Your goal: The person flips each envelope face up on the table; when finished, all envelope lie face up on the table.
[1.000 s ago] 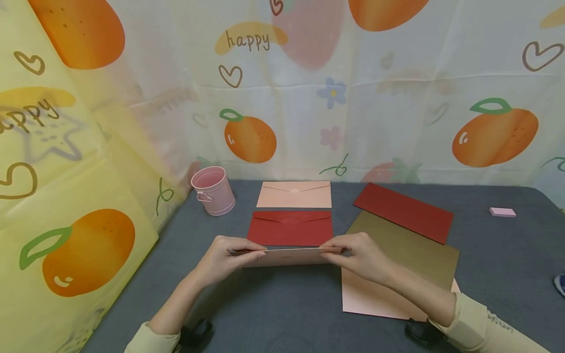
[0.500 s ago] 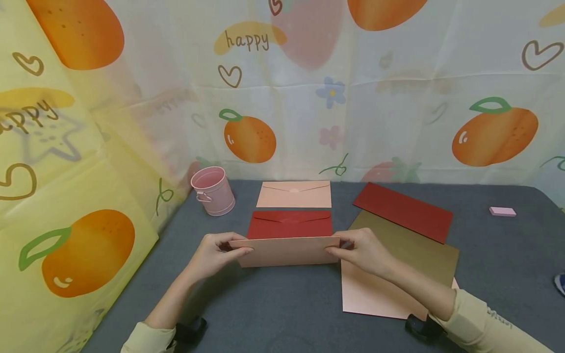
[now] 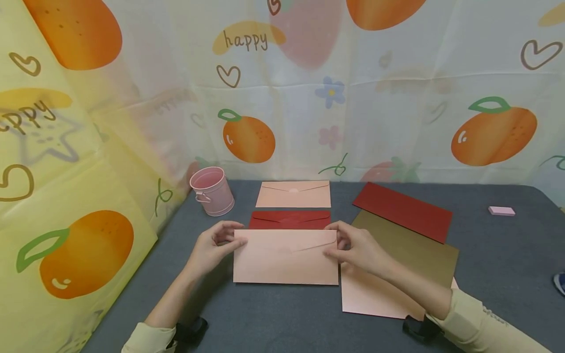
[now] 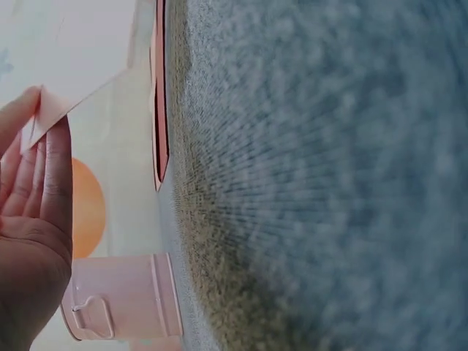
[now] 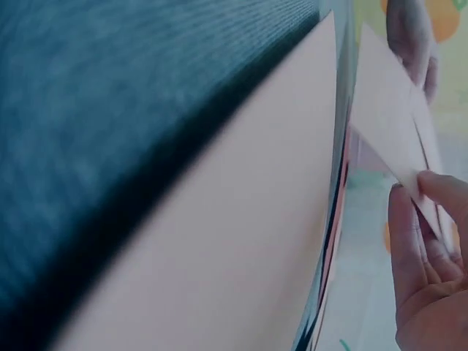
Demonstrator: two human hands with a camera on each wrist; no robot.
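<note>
A pale pink envelope (image 3: 282, 264) is held up in front of me, its broad face towards the head camera and a flap line near its upper right. My left hand (image 3: 213, 249) pinches its left side between thumb and fingers. At the opposite end my right hand (image 3: 361, 250) grips the upper right edge in the same way. Behind it lies a red envelope (image 3: 291, 219), its lower part hidden. Farther back is another pale pink envelope (image 3: 293, 194), flap side up. In the left wrist view, thumb and fingers hold a corner of the raised envelope (image 4: 80, 51).
A pink bucket (image 3: 213, 192) stands at the back left. To the right, a red sheet (image 3: 403, 212), an olive one (image 3: 410, 247) and a pale pink one (image 3: 375, 294) overlap. A small pink block (image 3: 501, 211) lies at the far right of the grey table (image 3: 273, 321).
The held envelope has tilted up from nearly edge-on, so its face with the flap line now shows and covers more of the red envelope. Both hands have risen slightly; the left has shifted left.
</note>
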